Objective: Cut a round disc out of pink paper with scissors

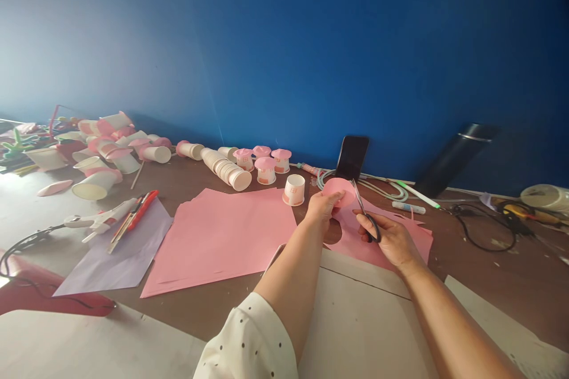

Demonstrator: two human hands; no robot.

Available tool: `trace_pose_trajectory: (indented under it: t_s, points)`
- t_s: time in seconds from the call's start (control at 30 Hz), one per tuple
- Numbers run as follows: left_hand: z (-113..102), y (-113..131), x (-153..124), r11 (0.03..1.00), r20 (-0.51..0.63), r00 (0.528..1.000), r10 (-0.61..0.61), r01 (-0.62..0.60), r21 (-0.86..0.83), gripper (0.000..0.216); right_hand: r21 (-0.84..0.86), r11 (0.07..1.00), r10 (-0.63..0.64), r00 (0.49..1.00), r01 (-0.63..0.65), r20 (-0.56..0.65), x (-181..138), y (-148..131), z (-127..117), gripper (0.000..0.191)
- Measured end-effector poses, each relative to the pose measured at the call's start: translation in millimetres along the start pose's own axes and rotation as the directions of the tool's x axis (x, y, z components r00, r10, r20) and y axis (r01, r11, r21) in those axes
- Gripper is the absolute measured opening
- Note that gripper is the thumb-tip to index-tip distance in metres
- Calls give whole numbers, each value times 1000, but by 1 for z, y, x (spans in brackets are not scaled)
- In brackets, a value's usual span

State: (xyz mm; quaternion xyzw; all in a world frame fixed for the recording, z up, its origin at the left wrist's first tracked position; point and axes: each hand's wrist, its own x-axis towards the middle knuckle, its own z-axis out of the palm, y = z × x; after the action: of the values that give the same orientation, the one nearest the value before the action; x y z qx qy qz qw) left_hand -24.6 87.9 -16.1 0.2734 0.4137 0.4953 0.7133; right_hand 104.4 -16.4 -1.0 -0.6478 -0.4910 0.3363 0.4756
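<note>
My left hand [325, 206] pinches a pink paper circle [338, 190] by its lower edge. In my right hand [387, 235] is a pair of scissors [361, 201] with dark handles, its blades pointing up beside the circle's right edge. Whether the blades touch the paper I cannot tell. Beneath both hands lies a pink sheet [377, 254] with a round cutout in it. A white paper cup [294, 190] with a printed or drawn window stands upside down just left of my left hand. Behind it are several cups topped with pink paper roofs [265, 164].
Left of my arm lie pink sheets [222, 237], then a lilac sheet [120, 260] under a red cutter [137, 213] and a glue gun [104, 219]. Stacked cups [226, 169] lie behind. A phone [352, 157] and a dark bottle [457, 157] lean on the blue wall.
</note>
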Motion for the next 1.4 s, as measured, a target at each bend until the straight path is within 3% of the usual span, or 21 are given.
trace_pose_trajectory:
  t_s: [0.9,1.2,1.4]
  points:
    - [2,6,-12,1000,8,1000,-17,16,22,12,-117,992,-45,999,46,14,3,5,-4,50]
    - [0,2,-4,999,-6,1000,-31,31,8,31,-83,996,-25,1000,23,-19,1,4,-2,48]
    - [-1,0,1,986,-30,995,-90,85,-144,37,36,998,45,999,-44,-26,1,2,-1,51]
